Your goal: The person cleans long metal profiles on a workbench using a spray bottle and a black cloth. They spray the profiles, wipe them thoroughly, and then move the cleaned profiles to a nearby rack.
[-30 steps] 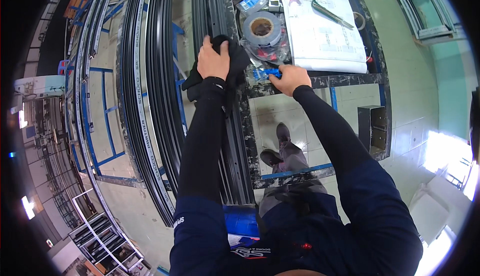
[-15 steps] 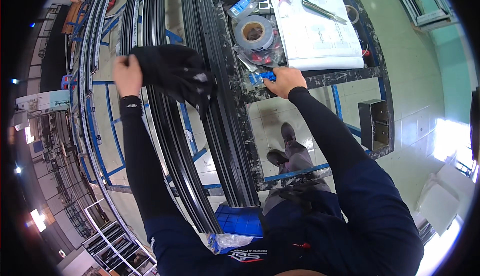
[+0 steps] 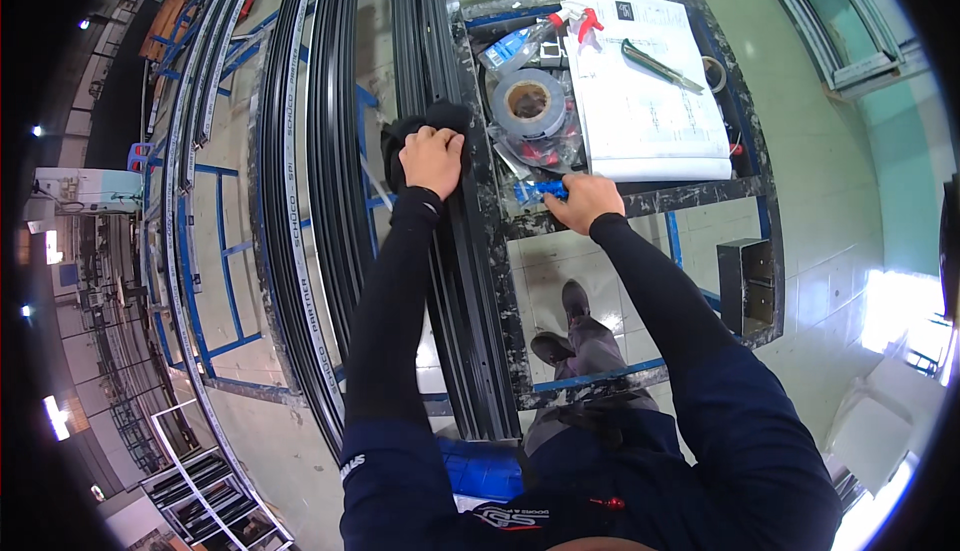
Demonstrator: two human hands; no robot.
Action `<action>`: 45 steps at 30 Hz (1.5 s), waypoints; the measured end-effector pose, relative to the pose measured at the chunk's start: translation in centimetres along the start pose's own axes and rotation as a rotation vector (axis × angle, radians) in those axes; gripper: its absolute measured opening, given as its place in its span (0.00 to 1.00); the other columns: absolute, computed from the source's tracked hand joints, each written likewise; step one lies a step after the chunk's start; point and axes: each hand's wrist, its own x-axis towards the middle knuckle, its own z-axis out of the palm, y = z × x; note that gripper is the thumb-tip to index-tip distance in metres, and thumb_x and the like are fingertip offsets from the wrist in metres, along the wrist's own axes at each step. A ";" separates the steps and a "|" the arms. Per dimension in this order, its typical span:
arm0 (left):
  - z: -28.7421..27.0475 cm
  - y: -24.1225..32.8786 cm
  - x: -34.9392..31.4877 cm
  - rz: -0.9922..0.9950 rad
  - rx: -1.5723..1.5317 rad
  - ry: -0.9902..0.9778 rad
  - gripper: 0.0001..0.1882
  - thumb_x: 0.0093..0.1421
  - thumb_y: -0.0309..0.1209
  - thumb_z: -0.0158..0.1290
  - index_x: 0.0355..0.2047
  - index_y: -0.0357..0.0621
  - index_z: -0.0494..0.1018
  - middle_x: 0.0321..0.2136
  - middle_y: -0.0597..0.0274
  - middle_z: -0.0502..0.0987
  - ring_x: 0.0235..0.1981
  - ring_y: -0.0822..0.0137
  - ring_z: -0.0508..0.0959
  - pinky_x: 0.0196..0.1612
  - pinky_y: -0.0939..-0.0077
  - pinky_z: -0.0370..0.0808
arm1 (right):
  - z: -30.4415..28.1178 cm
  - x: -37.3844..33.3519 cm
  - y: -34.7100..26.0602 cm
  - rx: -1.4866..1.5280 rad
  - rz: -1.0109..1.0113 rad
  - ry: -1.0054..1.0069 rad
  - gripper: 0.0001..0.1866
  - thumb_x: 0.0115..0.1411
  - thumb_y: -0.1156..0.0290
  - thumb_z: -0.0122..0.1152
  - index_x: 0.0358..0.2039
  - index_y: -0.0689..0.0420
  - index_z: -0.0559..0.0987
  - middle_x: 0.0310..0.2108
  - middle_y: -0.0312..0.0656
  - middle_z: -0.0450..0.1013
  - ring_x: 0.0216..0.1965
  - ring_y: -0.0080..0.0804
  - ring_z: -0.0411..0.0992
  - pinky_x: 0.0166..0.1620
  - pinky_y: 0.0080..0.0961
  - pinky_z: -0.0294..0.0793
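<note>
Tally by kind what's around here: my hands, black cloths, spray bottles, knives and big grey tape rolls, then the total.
Hands, left hand and right hand: 2
Black cloth: 1
Spray bottle: 1
Knife: 1
Tape roll: 1
Total: 6

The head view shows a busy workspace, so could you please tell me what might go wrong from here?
The cutter knife lies loose on the papers, its blade apparently out, so a reaching hand might get cut. The spray bottle, on its side beside them, could leak and wet them. The bare left hand holds the black cloth on the dark profiles; if it slips, it might scrape an edge.
</note>
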 end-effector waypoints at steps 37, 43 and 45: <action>2.4 0.9 4.2 -0.181 -0.050 0.125 0.11 0.58 0.34 0.59 0.38 0.42 0.76 0.38 0.51 0.79 0.44 0.47 0.78 0.49 0.53 0.72 | -0.2 -0.2 0.0 -0.025 0.031 -0.010 0.26 0.60 0.45 0.57 0.30 0.59 0.82 0.31 0.51 0.79 0.36 0.50 0.78 0.43 0.45 0.76; 3.8 1.1 2.1 0.112 -0.043 0.295 0.10 0.62 0.36 0.55 0.38 0.45 0.78 0.39 0.54 0.76 0.44 0.50 0.76 0.48 0.54 0.72 | -0.2 -0.1 0.3 -0.014 0.033 0.008 0.26 0.60 0.45 0.56 0.29 0.59 0.82 0.31 0.51 0.79 0.36 0.50 0.78 0.44 0.46 0.76; 3.2 0.6 3.2 0.029 -0.130 0.154 0.10 0.61 0.36 0.55 0.36 0.43 0.79 0.38 0.51 0.78 0.43 0.48 0.78 0.47 0.55 0.74 | -0.1 -0.2 0.6 0.002 0.020 0.042 0.26 0.59 0.45 0.56 0.29 0.59 0.82 0.30 0.51 0.79 0.35 0.51 0.78 0.44 0.46 0.76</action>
